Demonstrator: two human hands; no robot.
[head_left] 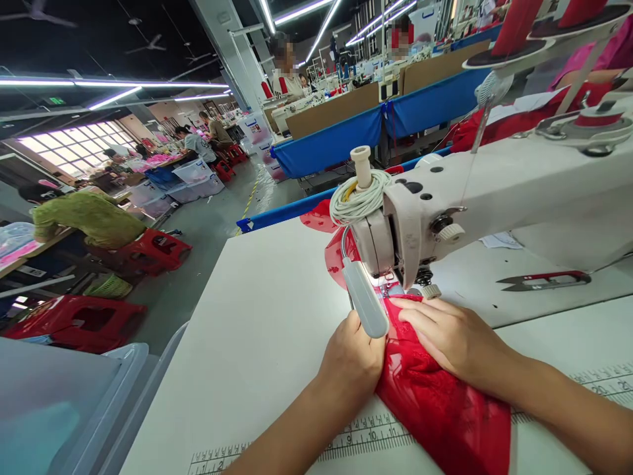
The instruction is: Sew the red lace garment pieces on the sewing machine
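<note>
Red sheer fabric with lace (420,369) runs from under the head of a white sewing machine (465,191) down over the table's front edge. My left hand (353,353) is curled closed at the fabric's left edge, its fingertips partly hidden behind a grey lamp (366,300) on a bent stem. Flat on top of the cloth lies my right hand (452,333), fingers stretched toward the presser foot (388,289). The needle area is mostly covered by the machine head and lamp. More red fabric (339,257) lies behind the machine head.
Thread snips (546,282) rest on the machine bed at the right. A ruler strip (366,439) marks the white table (247,330) near its front. Plastic bins (99,402) stand at the left, beyond them red stools (153,251) and a seated person in green (89,218).
</note>
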